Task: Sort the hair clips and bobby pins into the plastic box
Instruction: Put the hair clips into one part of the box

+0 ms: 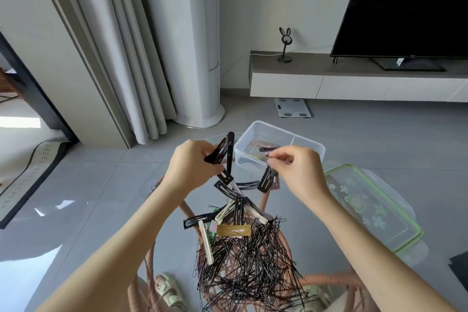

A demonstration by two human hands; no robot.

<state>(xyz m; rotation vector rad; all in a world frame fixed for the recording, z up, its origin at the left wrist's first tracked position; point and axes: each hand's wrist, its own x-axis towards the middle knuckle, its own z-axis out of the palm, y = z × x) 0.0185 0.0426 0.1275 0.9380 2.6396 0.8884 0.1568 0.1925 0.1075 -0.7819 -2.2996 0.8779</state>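
left hand [192, 167] pinching a bunch of black snap clips [222, 153] just left of the plastic box [301, 139], fingers pressed together on them, clips fanning up above the knuckles. right hand [296, 170] pinching one dark clip [269, 149] at the box's near rim, fingertips closed on its end, clip poking over the box's left compartment. a few clips already lying inside that compartment, the smaller right compartment too washed out to read. more black clips [267, 180] chained and dangling just below the box's near wall, between the two hands. pile of mixed hair clips [228, 220] and a thick spread of black bobby pins [248, 263] well toward the viewer from the box, on a glass tabletop [106, 213]. green-rimmed lid [372, 208] flat to the right of the box, near but apart. open glass left of the box; floor tiles beyond its far edge.
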